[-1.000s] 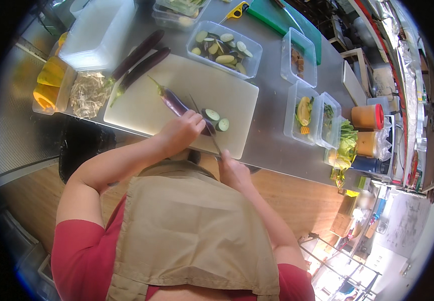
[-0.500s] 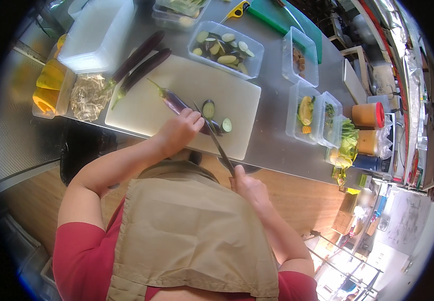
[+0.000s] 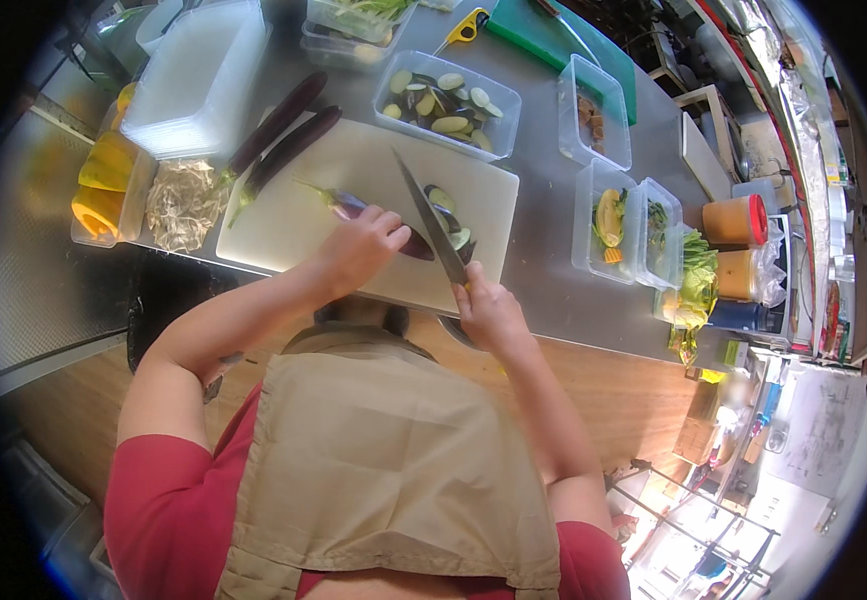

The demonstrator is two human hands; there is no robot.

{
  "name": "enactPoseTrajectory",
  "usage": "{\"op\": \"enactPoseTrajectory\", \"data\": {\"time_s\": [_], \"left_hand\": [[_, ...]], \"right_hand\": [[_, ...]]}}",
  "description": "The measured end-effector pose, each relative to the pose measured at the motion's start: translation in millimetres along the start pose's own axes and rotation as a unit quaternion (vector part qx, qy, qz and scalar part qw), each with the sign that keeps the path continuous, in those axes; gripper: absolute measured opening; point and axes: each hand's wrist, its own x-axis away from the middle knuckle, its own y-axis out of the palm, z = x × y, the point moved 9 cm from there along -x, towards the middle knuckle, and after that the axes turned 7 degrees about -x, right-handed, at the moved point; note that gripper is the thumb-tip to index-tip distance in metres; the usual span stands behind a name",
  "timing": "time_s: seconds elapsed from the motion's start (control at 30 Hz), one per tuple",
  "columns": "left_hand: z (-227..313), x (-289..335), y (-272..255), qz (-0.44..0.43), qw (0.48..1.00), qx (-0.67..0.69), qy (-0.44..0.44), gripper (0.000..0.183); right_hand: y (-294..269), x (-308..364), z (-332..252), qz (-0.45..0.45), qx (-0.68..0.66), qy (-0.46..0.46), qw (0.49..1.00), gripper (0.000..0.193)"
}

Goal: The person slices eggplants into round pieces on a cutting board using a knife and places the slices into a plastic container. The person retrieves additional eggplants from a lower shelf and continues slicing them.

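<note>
On the white cutting board [image 3: 283, 235] lies a partly sliced eggplant [image 3: 353, 208], its green stem pointing to the far left. My left hand [image 3: 365, 245] is closed over its body, near the cut end. In my right hand [image 3: 491, 310] is the handle of a long kitchen knife [image 3: 423, 205], the blade pointing away and slightly left. Several eggplant slices [image 3: 442, 198] lie just right of the blade, partly hidden by it. Two whole eggplants [image 3: 288, 150] rest across the board's far left corner.
Beyond the board stands a clear container of eggplant pieces [image 3: 448, 110]. Stacked clear containers [image 3: 193, 85], a tub of yellow peppers [image 3: 103, 190] and dried pale slices [image 3: 183, 205] are at left. Rightward are vegetable containers [image 3: 608, 225], a green board [image 3: 553, 35] and red-lidded tubs [image 3: 733, 220].
My right hand has moved forward with the knife, its blade now right of the eggplant's cut end. The slices are pushed together to the right. My left hand keeps its hold.
</note>
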Motion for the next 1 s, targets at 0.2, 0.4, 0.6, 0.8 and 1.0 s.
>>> {"op": "enactPoseTrajectory", "data": {"time_s": [0.2, 0.4, 0.6, 0.8, 1.0], "left_hand": [[3, 4, 7, -0.010, 0.999, -0.032, -0.019, 0.029], [7, 1, 3, -0.003, 1.000, -0.003, -0.023, 0.028], [-18, 11, -14, 0.057, 0.997, 0.043, -0.040, 0.028], [-19, 12, -1, -0.001, 0.997, 0.044, -0.056, 0.027], [-16, 12, -2, 0.006, 0.998, 0.037, -0.047, 0.026]], "right_hand": [[-12, 69, -7, -0.049, 0.061, -0.032, 0.996, 0.025], [36, 5, -3, -0.055, 0.046, -0.047, 0.996, 0.027], [-1, -13, -29, 0.006, 0.034, -0.035, 0.999, 0.024], [2, 49, -32, -0.063, 0.053, -0.037, 0.996, 0.024], [44, 13, -23, -0.022, 0.031, -0.019, 0.999, 0.023]]}}
